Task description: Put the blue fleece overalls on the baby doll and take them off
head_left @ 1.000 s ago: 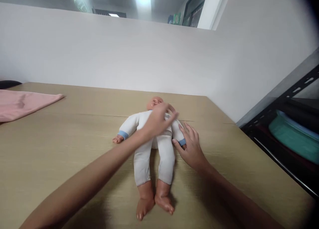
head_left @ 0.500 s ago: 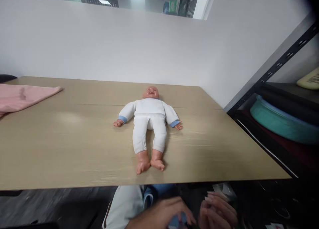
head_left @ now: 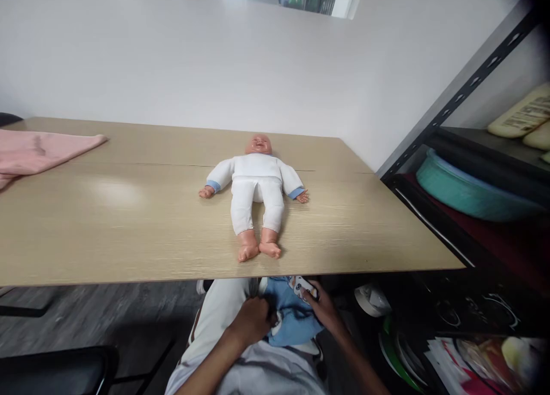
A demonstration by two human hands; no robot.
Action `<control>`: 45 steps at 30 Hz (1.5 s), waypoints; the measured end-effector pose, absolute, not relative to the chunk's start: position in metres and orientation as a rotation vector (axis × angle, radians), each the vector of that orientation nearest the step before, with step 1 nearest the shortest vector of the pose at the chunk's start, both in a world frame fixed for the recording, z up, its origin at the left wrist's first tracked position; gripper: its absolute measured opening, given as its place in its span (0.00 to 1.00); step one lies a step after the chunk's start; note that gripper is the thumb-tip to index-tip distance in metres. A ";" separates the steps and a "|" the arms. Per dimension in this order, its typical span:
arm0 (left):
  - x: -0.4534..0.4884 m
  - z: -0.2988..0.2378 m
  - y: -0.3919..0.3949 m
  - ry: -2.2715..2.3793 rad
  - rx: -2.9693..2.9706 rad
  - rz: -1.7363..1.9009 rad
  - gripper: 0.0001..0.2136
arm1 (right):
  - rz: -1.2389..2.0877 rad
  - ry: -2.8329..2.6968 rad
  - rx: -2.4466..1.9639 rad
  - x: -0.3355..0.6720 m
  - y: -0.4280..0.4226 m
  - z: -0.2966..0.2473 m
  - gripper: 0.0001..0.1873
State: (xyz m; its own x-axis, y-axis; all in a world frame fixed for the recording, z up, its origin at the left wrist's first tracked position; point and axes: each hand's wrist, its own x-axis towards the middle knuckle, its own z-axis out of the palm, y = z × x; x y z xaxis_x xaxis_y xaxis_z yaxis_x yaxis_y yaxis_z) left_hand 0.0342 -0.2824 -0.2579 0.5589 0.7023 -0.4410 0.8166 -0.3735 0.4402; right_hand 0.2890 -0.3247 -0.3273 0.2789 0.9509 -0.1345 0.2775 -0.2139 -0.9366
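In my lap lies a small blue cloth garment [head_left: 292,322] with a white cartoon figure on its upper part. My left hand [head_left: 255,319] is closed at the garment's left side, its fingers curled on the fabric. At the top right corner, my right hand [head_left: 318,303] grips the garment beside the cartoon figure, thumb on top. Beyond my hands, a baby doll [head_left: 258,174] in a white top and white trousers lies face up on the table [head_left: 141,229]. Its arms are spread, and its bare feet point toward me.
A pink cloth [head_left: 43,149] lies at the table's left end. To the right, a black shelf rack [head_left: 455,100] holds a teal basin [head_left: 468,192] and pale yellow bottles [head_left: 519,111]. A black chair [head_left: 60,372] stands at the lower left.
The view has tipped downward, so the table sits higher. My hands have moved apart and now hold the blue garment spread in my lap; earlier they were blurred near the lower edge.
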 end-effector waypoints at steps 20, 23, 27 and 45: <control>0.007 0.010 -0.200 0.305 2.003 0.551 0.16 | -0.034 -2.057 -0.762 0.260 -0.280 0.018 0.07; 0.011 0.029 -0.172 0.259 2.149 0.764 0.10 | 0.156 -2.124 -0.907 0.267 -0.252 0.033 0.07; 0.010 0.044 -0.141 0.188 2.347 1.082 0.08 | 0.272 -2.071 -0.876 0.276 -0.212 0.038 0.06; 0.014 0.086 -0.066 0.385 2.255 1.353 0.13 | 0.915 -2.426 -0.713 0.267 -0.084 0.070 0.18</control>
